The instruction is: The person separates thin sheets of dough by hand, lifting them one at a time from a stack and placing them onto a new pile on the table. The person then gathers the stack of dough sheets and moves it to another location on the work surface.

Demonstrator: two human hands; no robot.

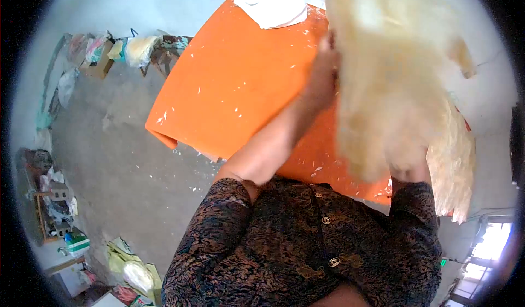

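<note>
A large pale yellow, half see-through sheet-like bundle [383,71] is raised close to the camera, smeared by motion, so its exact kind does not show. My left hand [327,61] is at its left edge, with blurred fingers closed against it. The lower right part of the bundle covers most of my right hand [407,156], and its fingers are hidden. Beneath both arms lies an orange cloth-covered table [235,82] sprinkled with small white flakes. More pale, stringy-edged material [454,170] hangs at the table's right side.
A white sheet or bag [272,1] lies at the table's far edge. Bags and boxes [139,50] line the wall at upper left. Clutter with a small wooden frame [41,216] stands at the left, and a greenish sack [134,271] lies on the grey floor [131,164].
</note>
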